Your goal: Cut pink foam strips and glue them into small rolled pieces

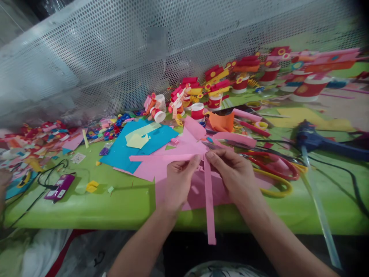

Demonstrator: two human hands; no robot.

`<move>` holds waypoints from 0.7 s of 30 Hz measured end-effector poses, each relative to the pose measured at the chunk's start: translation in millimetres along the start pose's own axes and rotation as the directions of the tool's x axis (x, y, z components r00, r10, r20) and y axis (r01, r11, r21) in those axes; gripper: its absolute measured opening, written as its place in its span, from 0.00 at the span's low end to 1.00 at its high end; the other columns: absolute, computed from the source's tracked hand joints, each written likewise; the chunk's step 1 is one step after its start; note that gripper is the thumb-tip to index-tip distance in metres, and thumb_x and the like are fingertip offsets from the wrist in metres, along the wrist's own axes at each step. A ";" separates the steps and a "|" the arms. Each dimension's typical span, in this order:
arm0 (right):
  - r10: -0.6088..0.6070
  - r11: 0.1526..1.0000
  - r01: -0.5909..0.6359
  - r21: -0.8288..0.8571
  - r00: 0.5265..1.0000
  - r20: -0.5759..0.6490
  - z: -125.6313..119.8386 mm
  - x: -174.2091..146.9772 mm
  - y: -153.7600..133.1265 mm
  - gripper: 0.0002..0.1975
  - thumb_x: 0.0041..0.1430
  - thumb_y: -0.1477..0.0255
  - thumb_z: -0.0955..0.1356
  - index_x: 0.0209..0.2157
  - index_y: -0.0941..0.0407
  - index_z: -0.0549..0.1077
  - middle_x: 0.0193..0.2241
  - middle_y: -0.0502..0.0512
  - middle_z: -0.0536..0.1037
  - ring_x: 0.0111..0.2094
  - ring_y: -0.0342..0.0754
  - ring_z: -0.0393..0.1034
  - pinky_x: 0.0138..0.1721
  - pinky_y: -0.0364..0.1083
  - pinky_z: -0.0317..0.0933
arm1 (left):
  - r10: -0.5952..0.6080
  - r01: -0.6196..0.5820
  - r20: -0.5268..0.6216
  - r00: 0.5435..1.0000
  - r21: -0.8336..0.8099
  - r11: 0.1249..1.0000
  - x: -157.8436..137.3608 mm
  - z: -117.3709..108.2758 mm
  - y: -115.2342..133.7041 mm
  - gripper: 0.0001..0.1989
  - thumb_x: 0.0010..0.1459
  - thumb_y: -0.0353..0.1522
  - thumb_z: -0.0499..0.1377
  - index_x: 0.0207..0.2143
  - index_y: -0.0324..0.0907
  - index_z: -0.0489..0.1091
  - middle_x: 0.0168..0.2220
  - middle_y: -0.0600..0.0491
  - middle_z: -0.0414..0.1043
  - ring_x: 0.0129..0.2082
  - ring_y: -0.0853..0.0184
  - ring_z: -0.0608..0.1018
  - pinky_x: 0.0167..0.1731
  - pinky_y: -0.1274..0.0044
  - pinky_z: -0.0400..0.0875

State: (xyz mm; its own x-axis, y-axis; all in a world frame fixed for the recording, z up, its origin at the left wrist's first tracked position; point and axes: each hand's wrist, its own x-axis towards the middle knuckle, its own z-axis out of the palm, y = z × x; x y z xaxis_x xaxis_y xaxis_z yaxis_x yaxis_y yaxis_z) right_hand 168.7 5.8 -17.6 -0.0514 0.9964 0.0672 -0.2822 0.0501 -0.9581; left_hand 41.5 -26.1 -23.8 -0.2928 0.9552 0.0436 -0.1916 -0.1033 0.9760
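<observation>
Two pink strips meet at a right angle between my fingertips. My left hand (181,181) pinches the inner end of the horizontal pink strip (155,158), which stretches out to the left. In my right hand (232,169), thumb and fingers close on the top of the hanging pink strip (210,204), whose lower end dangles past the table edge. Whether the two strips are joined is hidden by my fingers. Beneath my hands lie pink sheets (167,192). Scissors with red and yellow handles (278,188) rest just right of my right hand.
A blue glue gun (325,142) with a long clear glue stick lies at the right. Blue sheets (115,148) and a purple box (60,187) with cables are to the left. Several decorated red paper cups (197,111) line the back, before a perforated metal panel (115,54). Another person's hand shows far left.
</observation>
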 end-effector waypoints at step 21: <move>-0.116 0.970 0.119 -0.214 0.993 0.027 -1.0 3.8 -2.1 0.08 0.57 0.63 0.75 0.28 0.52 0.80 0.24 0.49 0.80 0.27 0.46 0.74 0.30 0.44 0.70 | 0.006 -0.007 -0.042 0.999 -0.032 0.999 1.3 1.7 -0.8 0.18 0.56 0.46 0.69 0.25 0.41 0.80 0.25 0.54 0.74 0.29 0.69 0.73 0.32 0.78 0.69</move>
State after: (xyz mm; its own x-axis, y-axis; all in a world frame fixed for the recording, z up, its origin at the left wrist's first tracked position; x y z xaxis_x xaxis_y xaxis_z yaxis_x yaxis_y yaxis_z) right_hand 170.0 9.6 -15.6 -0.0438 0.9817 0.1853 -0.0751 0.1817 -0.9805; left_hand 42.8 -24.3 -24.2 -0.3331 0.9420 0.0400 -0.2191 -0.1186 0.9685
